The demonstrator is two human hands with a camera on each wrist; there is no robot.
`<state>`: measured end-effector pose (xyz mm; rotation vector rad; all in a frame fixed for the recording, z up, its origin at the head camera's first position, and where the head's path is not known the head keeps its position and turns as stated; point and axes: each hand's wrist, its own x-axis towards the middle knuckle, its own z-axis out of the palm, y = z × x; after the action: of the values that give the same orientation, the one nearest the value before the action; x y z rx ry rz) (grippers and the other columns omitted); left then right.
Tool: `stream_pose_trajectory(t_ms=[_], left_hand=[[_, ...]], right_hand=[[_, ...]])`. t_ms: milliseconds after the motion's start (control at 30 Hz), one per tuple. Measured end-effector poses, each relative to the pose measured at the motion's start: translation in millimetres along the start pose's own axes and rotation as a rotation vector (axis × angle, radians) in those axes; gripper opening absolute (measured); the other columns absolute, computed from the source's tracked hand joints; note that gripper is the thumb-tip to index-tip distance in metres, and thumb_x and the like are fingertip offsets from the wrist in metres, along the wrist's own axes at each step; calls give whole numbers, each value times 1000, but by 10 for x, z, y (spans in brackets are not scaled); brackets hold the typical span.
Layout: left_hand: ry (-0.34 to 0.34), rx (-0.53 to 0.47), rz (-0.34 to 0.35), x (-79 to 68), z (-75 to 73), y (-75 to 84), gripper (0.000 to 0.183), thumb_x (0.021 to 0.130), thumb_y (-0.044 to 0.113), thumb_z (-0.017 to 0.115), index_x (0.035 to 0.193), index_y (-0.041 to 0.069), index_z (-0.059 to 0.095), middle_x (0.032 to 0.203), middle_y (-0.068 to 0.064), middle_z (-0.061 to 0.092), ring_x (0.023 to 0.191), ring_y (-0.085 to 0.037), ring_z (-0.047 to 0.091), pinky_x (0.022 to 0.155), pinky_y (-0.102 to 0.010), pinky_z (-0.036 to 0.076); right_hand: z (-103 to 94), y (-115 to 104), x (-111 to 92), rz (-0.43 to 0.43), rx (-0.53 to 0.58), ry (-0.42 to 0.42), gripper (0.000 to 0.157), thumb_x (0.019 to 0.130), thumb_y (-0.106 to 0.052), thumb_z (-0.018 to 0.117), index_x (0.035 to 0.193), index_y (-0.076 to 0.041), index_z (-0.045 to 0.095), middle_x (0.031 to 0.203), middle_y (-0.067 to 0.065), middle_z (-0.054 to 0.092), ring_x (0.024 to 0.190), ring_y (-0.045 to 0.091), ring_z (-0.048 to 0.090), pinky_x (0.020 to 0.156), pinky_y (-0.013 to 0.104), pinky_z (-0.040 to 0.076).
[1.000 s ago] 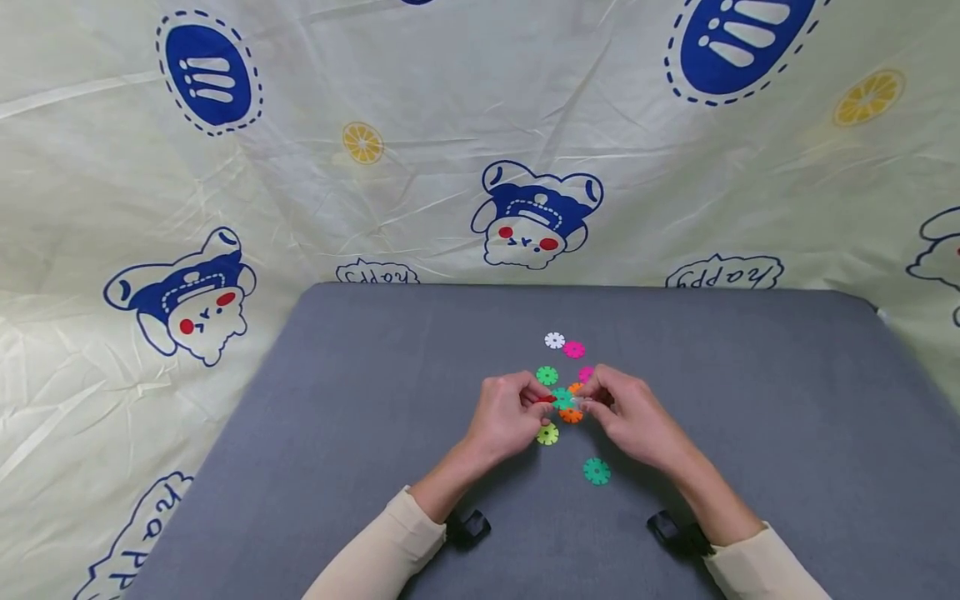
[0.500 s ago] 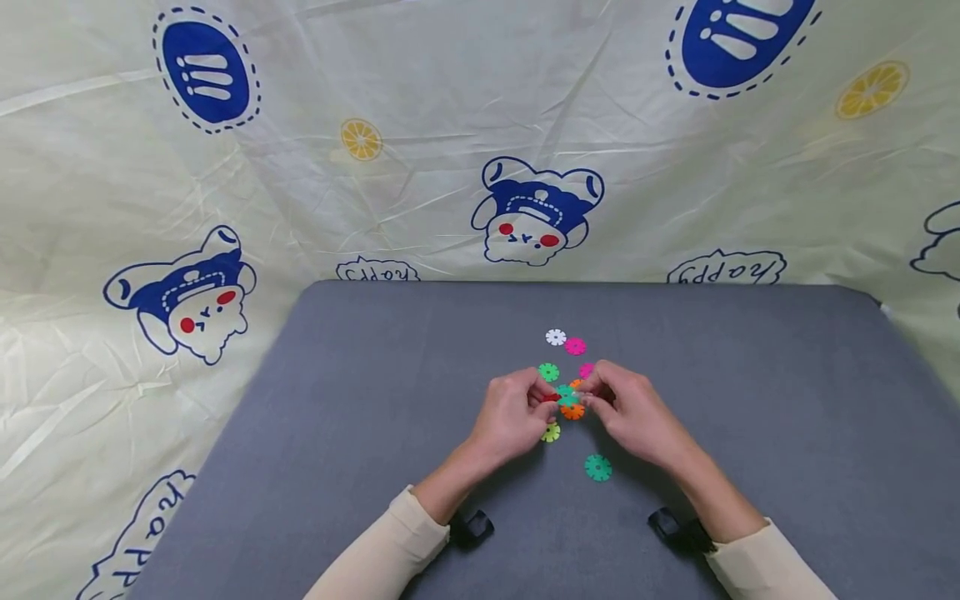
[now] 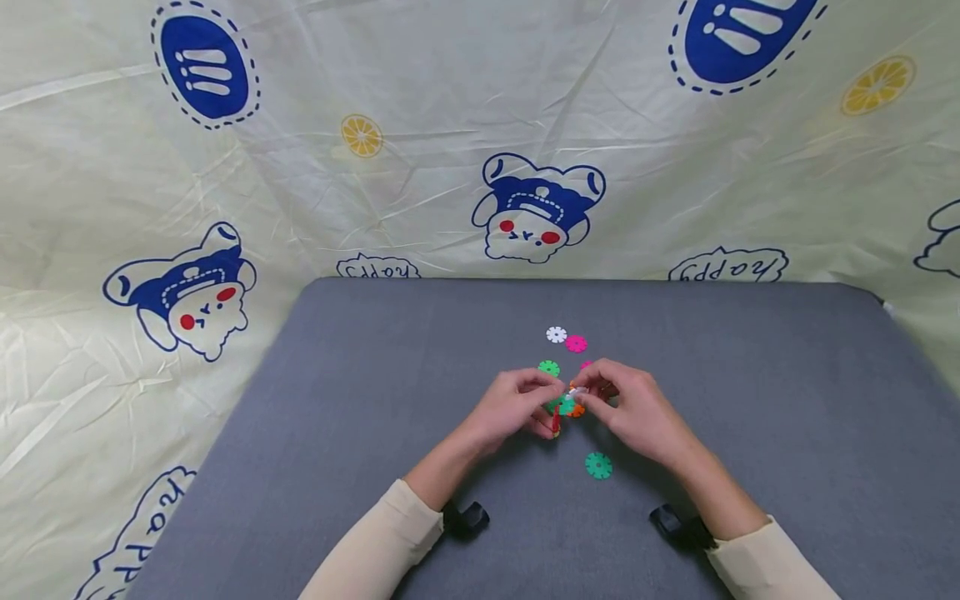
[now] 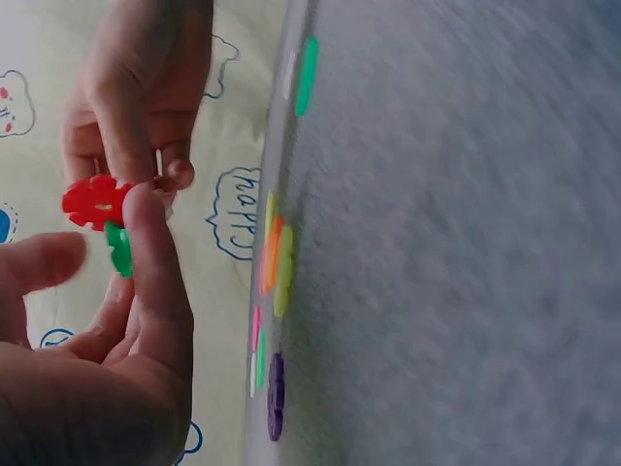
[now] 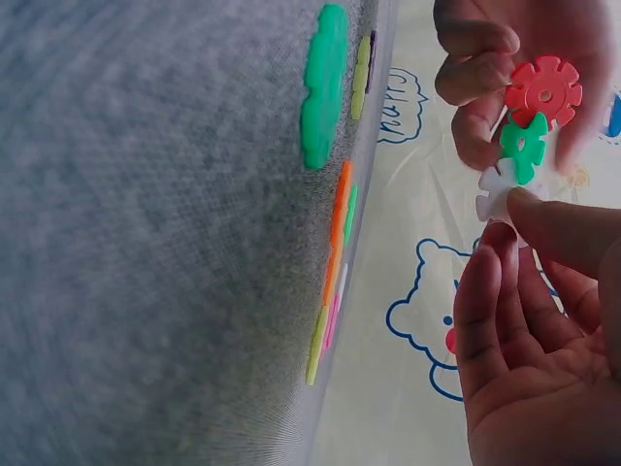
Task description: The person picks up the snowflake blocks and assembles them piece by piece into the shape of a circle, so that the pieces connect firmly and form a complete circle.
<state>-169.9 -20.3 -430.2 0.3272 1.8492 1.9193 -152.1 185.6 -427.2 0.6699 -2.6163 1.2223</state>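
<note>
Now the left hand (image 3: 517,407), near the middle of the head view, has loosened: half a second ago it pinched the red disc (image 5: 529,97), but its thumb stands parted from its fingers in the left wrist view. The red disc has swung down to just below the green disc (image 5: 524,155) in the head view, close by those fingers; whether they touch it, I cannot tell. Further right, the green disc joins the red one to the held white disc (image 5: 495,194), which the right hand (image 3: 626,402) pinches between thumb and fingers. So the three — a short chain raised above the table (image 3: 360,417) — seem to hang mainly from the right hand, and the joints look to be holding as the left shifts.

The table is grey with a cloth-like weave. Around its middle, left to right, lie a light green disc (image 3: 548,367), a loose white disc (image 3: 557,334), a pink disc (image 3: 576,343), an orange disc (image 3: 578,411) partly hidden, and a teal disc (image 3: 598,465) nearest the bottom of the frame. A purple disc (image 4: 277,396) shows low in the left wrist view. Behind, a creased pale curtain (image 3: 420,200) fills the upper frame, printed with blue ovals, cartoon animals and orange slices.
</note>
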Motion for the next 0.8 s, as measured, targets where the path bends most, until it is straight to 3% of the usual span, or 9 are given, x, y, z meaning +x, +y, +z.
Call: stream_pose_trajectory(t_ms=[133, 300, 467, 667, 800], left_hand=[[16, 8, -1, 15, -26, -21, 16, 88, 7, 68, 103, 1, 70, 82, -14, 66, 56, -20, 61, 58, -37, 57], [46, 21, 7, 18, -48, -25, 15, 87, 3, 68, 101, -3, 69, 78, -12, 67, 57, -18, 62, 60, -36, 57], [31, 23, -2, 22, -68, -34, 15, 87, 3, 68, 100, -5, 69, 76, -12, 67, 58, -17, 62, 64, -37, 58], [-2, -11, -30, 29, -75, -52, 14, 87, 4, 69, 98, -4, 69, 75, -13, 66, 58, -17, 61, 63, -35, 57], [-11, -30, -36, 32, -66, -57, 12, 86, 4, 70, 96, -2, 70, 77, -14, 67, 59, -17, 63, 63, -35, 58]], right_hand=[[-11, 11, 4, -11, 8, -9, 18, 84, -8, 75, 97, -17, 66, 87, -9, 61, 74, 9, 57, 69, 31, 53], [-54, 38, 10, 52, -21, -25, 21, 83, -5, 75, 102, -11, 67, 93, -4, 62, 76, 12, 57, 68, 30, 53], [-79, 118, 10, 119, -178, -52, 26, 84, -7, 74, 109, -4, 67, 100, 7, 63, 86, 23, 57, 75, 41, 51], [-76, 196, 2, 127, -369, -121, 38, 83, -10, 75, 117, 1, 64, 112, 17, 63, 105, 36, 54, 91, 53, 44], [-70, 190, -13, 100, -427, -151, 31, 81, -8, 76, 110, -1, 68, 105, 13, 64, 98, 33, 56, 86, 50, 46]])
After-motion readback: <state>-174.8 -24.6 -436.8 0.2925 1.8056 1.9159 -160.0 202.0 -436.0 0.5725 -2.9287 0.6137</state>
